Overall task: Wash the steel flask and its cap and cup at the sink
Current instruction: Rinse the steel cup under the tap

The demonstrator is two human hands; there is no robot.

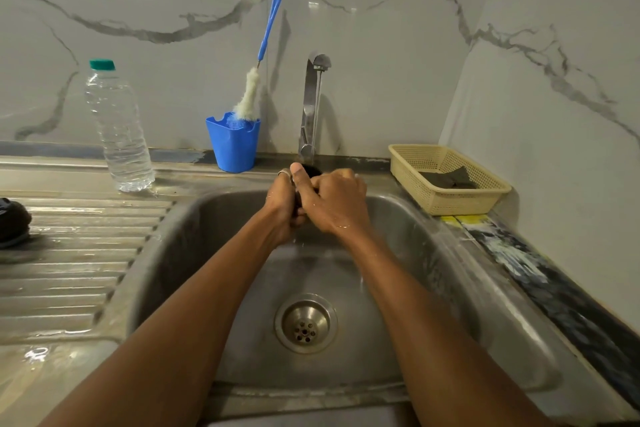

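Both my hands are together over the steel sink [433, 253], under the tap [313, 97], which runs a thin stream of water. My left hand [285, 204] and my right hand [337, 201] curl around a small dark object [310, 170], likely the flask's cap. Only its top edge shows between my fingers. The steel flask and the cup are not in view.
A clear plastic bottle [117, 128] with a green cap stands on the ribbed drainboard [69, 253]. A blue cup [233, 144] holds a bottle brush [256, 80]. A beige basket [446, 177] with a dark scrub pad sits at the right. A dark object [12, 222] lies at the left edge.
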